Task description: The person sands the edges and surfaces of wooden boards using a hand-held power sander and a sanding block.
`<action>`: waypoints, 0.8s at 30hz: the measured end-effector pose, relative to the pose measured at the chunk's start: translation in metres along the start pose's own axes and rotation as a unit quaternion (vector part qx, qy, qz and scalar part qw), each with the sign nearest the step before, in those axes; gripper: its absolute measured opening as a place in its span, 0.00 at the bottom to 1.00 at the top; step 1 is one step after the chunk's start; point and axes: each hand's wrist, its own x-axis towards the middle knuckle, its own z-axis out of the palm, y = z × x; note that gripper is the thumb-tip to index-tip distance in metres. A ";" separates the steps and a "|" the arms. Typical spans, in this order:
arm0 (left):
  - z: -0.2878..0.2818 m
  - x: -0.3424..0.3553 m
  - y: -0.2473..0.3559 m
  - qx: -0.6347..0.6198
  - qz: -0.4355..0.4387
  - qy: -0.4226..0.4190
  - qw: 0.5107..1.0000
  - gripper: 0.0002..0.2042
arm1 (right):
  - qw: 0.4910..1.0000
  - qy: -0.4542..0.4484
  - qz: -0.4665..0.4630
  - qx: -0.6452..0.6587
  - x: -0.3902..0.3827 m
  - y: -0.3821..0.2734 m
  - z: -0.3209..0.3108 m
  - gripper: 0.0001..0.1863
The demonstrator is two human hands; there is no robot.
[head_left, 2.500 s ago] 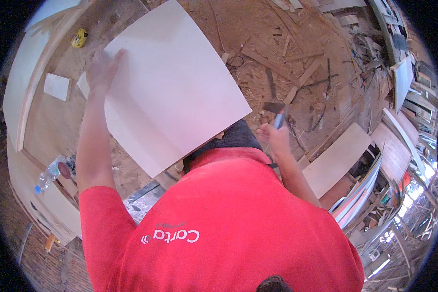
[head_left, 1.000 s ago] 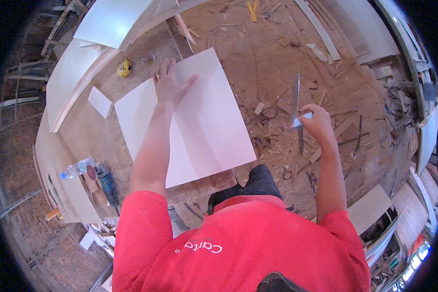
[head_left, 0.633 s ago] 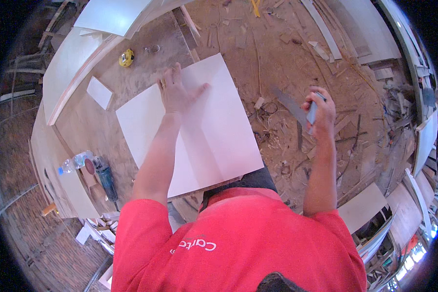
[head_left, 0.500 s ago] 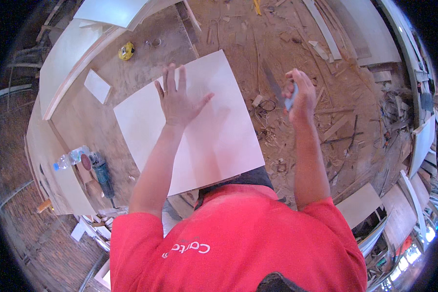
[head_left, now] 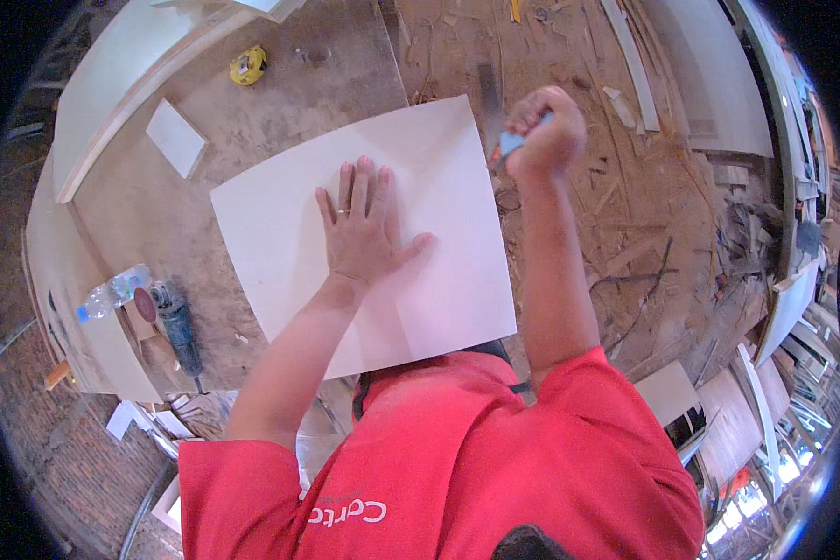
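A white square panel point(head_left: 280, 243) lies at a slant in front of my body, over the wooden work surface. My left hand point(head_left: 362, 243) rests flat near its middle, fingers spread, a ring on one finger. Just beyond the panel's right edge, my right hand point(head_left: 549, 135) is closed around a blue-handled tool point(head_left: 512, 141). Its long dark blade point(head_left: 488, 89) points away from me and is smeared by motion, so its exact kind is unclear. The blade appears apart from the panel, close to the far right corner.
On the work surface are a yellow tape measure point(head_left: 248, 65), a small white offcut point(head_left: 176, 138), an angle grinder point(head_left: 179, 327) and a plastic bottle point(head_left: 114, 292). Wood scraps and shavings cover the floor point(head_left: 616, 205) at right. Boards point(head_left: 733, 425) lean at lower right.
My left hand has slid nearer and to the right on the panel. My right hand has moved up and left with the tool, closer to the panel's far right corner. The view has shifted slightly.
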 end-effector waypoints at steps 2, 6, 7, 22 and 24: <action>0.002 -0.001 -0.002 -0.008 0.003 -0.002 1.000 0.56 | 1.000 -0.011 0.013 -0.006 -0.002 0.007 0.015 0.14; 0.004 -0.001 -0.005 -0.031 0.001 -0.004 1.000 0.57 | 0.995 -0.063 -0.041 -0.060 0.004 0.004 0.014 0.13; 0.004 -0.001 -0.006 -0.038 -0.001 -0.004 0.999 0.57 | 0.987 -0.077 -0.089 -0.110 0.004 0.008 0.014 0.14; 0.006 -0.001 -0.007 -0.031 0.014 0.021 0.999 0.57 | 0.981 -0.137 -0.014 -0.137 0.000 -0.004 0.020 0.16; 0.005 0.000 -0.005 -0.031 0.004 -0.001 1.000 0.57 | 0.966 -0.158 -0.060 -0.194 0.001 -0.003 0.013 0.16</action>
